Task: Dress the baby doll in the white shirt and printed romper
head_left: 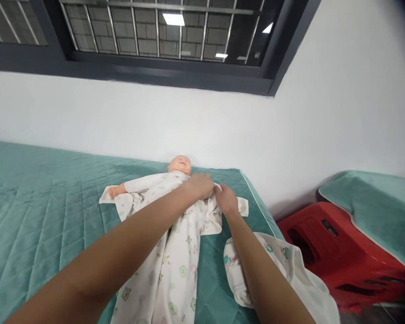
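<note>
A baby doll (180, 164) lies on its back, head toward the wall, with a white baby gown (184, 265) printed with small green figures spread under and over it. The doll's arm on the left side shows a white undersleeve and a bare hand resting on the gown's cuff. My left hand (202, 185) is closed on the gown's sleeve by the doll's shoulder on the right side. Close beside it, my right hand (227, 199) pinches the same sleeve. The doll's other arm is hidden by my hands and the fabric.
A green quilted mattress (54, 225) carries everything. By my right forearm lies a white printed baby garment (283, 261). Past the mattress edge stands a red plastic stool (327, 243) with a green cloth (378, 202) over it. A white wall and a barred window (162, 72) rise behind.
</note>
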Demonstrator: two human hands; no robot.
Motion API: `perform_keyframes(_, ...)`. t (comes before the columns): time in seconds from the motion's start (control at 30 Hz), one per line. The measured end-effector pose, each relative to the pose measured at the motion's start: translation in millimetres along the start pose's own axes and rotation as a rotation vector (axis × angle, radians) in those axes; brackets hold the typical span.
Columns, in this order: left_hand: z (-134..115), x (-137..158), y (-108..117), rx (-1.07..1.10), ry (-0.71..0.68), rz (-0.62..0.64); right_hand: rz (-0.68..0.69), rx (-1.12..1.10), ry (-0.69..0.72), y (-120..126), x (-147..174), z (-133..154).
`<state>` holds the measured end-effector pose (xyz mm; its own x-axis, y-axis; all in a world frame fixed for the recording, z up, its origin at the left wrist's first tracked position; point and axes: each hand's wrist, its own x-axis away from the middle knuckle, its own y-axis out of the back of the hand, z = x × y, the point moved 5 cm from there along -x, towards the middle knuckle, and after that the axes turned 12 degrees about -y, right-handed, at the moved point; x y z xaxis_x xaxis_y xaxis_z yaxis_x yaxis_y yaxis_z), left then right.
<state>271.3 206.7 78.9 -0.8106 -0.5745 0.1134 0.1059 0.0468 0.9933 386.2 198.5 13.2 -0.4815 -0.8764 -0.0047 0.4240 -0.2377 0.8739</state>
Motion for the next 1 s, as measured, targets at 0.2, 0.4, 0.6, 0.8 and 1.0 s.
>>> perform_keyframes(0.2,-9,-27,-16,-0.020,-0.009,0.120,0.013,0.002,0.001,-2,-2,-2)
perform_keyframes(0.4,-2,-33,-30,-0.072,-0.008,0.071,0.025,-0.008,-0.007,-4,-5,-5)
perform_keyframes(0.6,2,-31,-34,-0.082,-0.030,0.025,0.031,-0.033,-0.003,-3,-6,-6)
perform_keyframes(0.8,8,-26,-27,-0.105,-0.066,-0.007,0.019,-0.079,-0.006,2,-5,-7)
perform_keyframes(1.0,22,-11,-11,-0.145,-0.051,-0.039,0.014,-0.141,-0.027,6,-6,-11)
